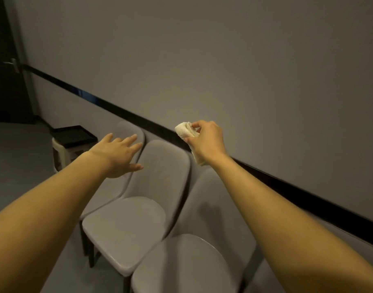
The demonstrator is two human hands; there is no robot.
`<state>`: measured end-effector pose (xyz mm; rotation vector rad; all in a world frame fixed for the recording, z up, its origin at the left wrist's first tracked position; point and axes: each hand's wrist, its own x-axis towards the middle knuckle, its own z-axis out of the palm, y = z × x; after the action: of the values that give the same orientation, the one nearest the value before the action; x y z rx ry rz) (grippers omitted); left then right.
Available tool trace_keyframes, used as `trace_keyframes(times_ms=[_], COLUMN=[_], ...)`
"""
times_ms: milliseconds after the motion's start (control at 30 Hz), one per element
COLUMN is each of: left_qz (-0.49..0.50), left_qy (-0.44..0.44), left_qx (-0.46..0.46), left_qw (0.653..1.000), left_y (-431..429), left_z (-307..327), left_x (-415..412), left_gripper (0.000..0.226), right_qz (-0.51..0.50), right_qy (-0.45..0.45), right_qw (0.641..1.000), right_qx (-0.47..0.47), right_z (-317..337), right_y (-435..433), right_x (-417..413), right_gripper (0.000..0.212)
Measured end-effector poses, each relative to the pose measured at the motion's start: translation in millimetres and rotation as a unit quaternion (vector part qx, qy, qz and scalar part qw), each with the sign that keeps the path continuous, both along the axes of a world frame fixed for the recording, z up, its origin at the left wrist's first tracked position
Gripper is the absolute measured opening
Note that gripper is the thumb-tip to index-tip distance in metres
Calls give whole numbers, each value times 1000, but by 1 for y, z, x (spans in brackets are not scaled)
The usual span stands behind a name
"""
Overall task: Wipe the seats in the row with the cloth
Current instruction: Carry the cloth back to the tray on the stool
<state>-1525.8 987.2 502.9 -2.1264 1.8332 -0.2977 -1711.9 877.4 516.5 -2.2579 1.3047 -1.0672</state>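
Note:
Three grey chairs stand side by side along the wall. The middle seat [126, 231] is fully in view, the near seat [181, 269] sits at the bottom, and only the backrest of the far chair [128, 130] shows behind my left arm. My right hand [206, 140] grips a bunched cream cloth [184, 130] in the air above the backrests, near the wall. My left hand [117, 155] hovers with fingers spread over the gap between the far and middle backrests, holding nothing.
A grey wall with a black rail [287, 182] runs behind the chairs. Past the far chair a pale stool [61, 153] carries a black tray [73, 135]. A dark door with a handle [12, 64] is at the far left. Grey floor lies left of the chairs.

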Motion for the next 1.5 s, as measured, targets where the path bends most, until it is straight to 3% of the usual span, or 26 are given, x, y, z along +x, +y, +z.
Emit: trace_keyframes(times_ms=[267,733,1100,1267,1500], left_qz=[-5,13,69,44,-10], left_qy=[-31,-10,27,-23,-11], left_qx=[-9,-49,-57,-36,9], left_qw=[999,999,996,998,1000], left_y=[-68,-225,-305,-355,-422], left_z=[0,-2,-5,-11,-22], left_x=[243,596,911,1054,1225], left_gripper=[72,76,81,76,76], right_qz=[-20,-3,47,31,-36], right_qy=[-28,-24,25,8,1], right_qw=[999,999,998,999,997], right_qx=[15,26,31,32,66], right_z=[-3,-20,-13,-34,-59], right_y=[-64,-215,-328,-359,-405], right_x=[226,583,921,1063,1213], right_gripper=[41,43,47,47,47])
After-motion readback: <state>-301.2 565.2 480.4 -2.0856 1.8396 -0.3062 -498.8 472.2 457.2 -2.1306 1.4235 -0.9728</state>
